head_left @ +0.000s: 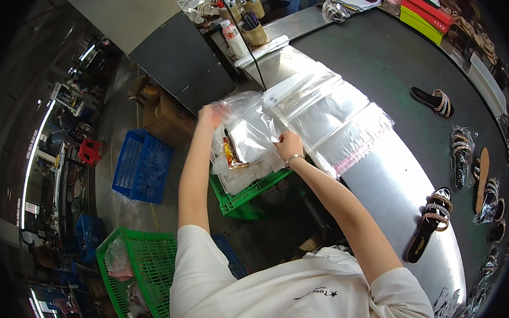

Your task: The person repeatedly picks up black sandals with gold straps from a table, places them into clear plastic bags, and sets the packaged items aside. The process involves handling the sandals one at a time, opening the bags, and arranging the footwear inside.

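A clear plastic bag (252, 137) is stretched between my hands over a green crate (242, 201). My right hand (290, 145), with a bangle at its wrist, pinches the bag's right edge. On the far left side my left hand (213, 114) is at the bag's other edge, its fingers smeared by motion and partly behind film. An orange and dark packet (231, 153) and more clear plastic lie below the bag. Just right of my right hand, stacked flat clear bags (327, 112) cover part of the metal table edge.
Strappy sandals (433, 224) lie along the dark conveyor belt (370, 61) at right. Shoe boxes (425, 14) and a white bottle (234, 39) stand farther back. A blue crate (141, 166) and a green basket (135, 274) sit left on the floor.
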`<action>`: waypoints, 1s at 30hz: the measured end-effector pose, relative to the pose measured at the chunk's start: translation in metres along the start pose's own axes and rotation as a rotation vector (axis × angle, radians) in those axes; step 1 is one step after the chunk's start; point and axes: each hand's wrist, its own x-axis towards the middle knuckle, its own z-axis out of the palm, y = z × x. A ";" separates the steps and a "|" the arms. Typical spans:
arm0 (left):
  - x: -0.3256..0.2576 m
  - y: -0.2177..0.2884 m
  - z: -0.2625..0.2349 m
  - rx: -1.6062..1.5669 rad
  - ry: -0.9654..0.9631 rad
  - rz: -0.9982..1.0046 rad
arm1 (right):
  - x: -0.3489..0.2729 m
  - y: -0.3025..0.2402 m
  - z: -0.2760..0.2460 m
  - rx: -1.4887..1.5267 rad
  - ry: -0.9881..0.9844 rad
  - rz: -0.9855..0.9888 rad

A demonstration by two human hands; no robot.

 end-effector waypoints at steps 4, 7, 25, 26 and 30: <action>0.016 0.126 -0.121 -0.409 -0.494 0.235 | -0.025 -0.033 0.015 -0.038 -0.141 -0.049; -0.017 0.152 -0.016 -0.501 -0.079 0.730 | -0.004 -0.004 0.004 -0.058 -0.065 0.060; -0.283 -0.054 0.143 -0.056 -0.561 0.449 | -0.099 -0.059 -0.192 0.561 0.214 -0.189; -0.292 -0.081 0.151 -0.054 -0.621 0.331 | -0.113 -0.048 -0.208 0.547 0.278 -0.209; -0.346 -0.166 0.184 -0.048 -0.759 -0.126 | -0.162 0.016 -0.272 0.439 0.316 -0.142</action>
